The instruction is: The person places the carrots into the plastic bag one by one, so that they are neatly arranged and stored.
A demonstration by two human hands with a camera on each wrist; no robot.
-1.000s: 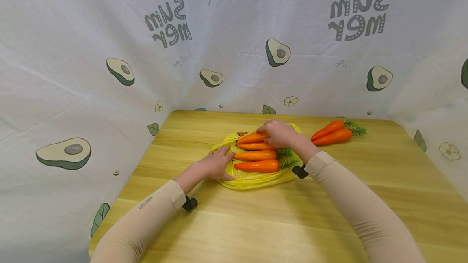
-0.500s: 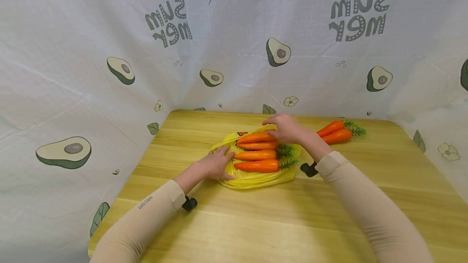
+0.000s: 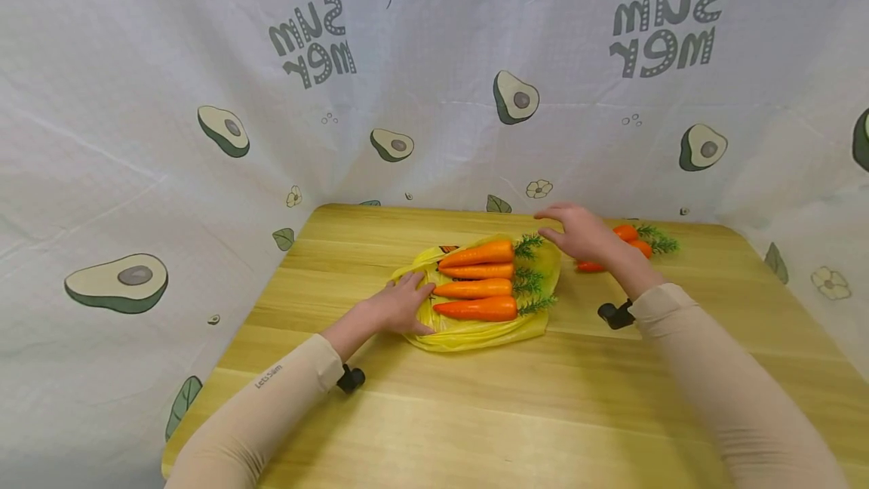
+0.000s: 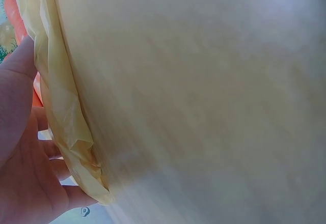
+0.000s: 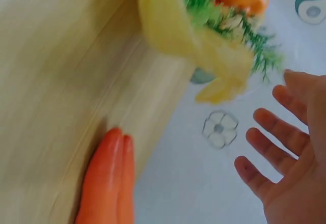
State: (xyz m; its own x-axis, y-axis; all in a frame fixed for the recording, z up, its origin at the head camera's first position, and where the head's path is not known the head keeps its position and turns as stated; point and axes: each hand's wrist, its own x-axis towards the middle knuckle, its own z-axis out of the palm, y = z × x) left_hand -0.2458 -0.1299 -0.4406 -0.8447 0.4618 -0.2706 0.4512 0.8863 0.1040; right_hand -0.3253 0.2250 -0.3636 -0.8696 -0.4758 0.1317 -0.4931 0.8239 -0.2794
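Right hand [image 3: 582, 236] has shifted rightward off the shoulder end of the uppermost carrot [image 3: 482, 253] since half a second ago; that carrot's green top [image 3: 528, 246], covered then, now shows. Left hand [image 3: 402, 304] unchanged, at the left end of the yellow bag [image 3: 485, 338].

Right hand: in the air past the bag's far right corner, fingers loosely extended and apart, grasping nothing. It and the wrist partly cover two carrots [image 3: 640, 248] lying side by side on the worktop [image 3: 441, 429], right of the bag, tips leftward, greenery to the right. Right wrist view agrees: bare fingers, bag edge and fronds near, paired carrots lower left.

Left hand: fingers and thumb spread along the bag's rim, touching it, not curled round any carrot. Left wrist view has the crumpled rim crossing in front of the fingertips, so their exact hold cannot be told.

Four carrots on the bag, stacked in a row front to back, tips left, leafy ends right; the lowest is reddest. Second from the far side sits close against the uppermost.

Behind: white cloth [image 3: 434, 44] printed with avocados and mirrored lettering. Pale sleeves [image 3: 292, 391] on both arms.
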